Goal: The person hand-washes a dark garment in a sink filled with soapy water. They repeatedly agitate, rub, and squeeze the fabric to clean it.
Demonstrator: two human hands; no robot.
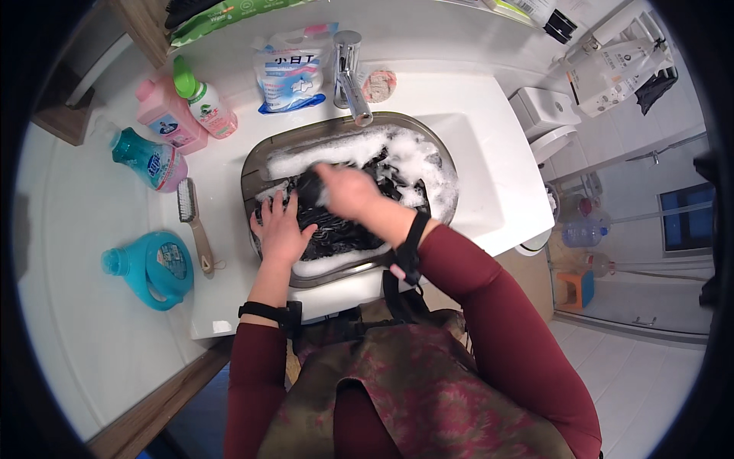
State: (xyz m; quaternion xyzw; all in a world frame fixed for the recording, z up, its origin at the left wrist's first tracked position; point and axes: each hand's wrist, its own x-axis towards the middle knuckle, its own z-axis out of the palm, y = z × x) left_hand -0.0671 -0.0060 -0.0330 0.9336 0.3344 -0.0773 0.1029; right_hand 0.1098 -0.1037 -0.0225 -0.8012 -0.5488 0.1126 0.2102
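Observation:
A wet black cloth garment [336,236] lies in a grey basin [256,157] amid white suds and water. My left hand [281,231] rests on the left part of the cloth, its fingers spread and pressing down. Over the cloth's upper part, my right hand [350,191] is closed round a bunched black fold [310,188]; it is a little blurred by motion. Thick foam [417,157] covers the basin's upper and right sides. Part of the garment is hidden under my hands and the suds.
The basin stands in a white sink [478,168], under a chrome faucet [352,84]. Along the left are a scrub brush [197,229], a turquoise jug [157,269], a teal pump bottle [153,162], a pink bottle [172,118] and a green-capped bottle [206,107]. A plastic pouch [293,73] stands behind.

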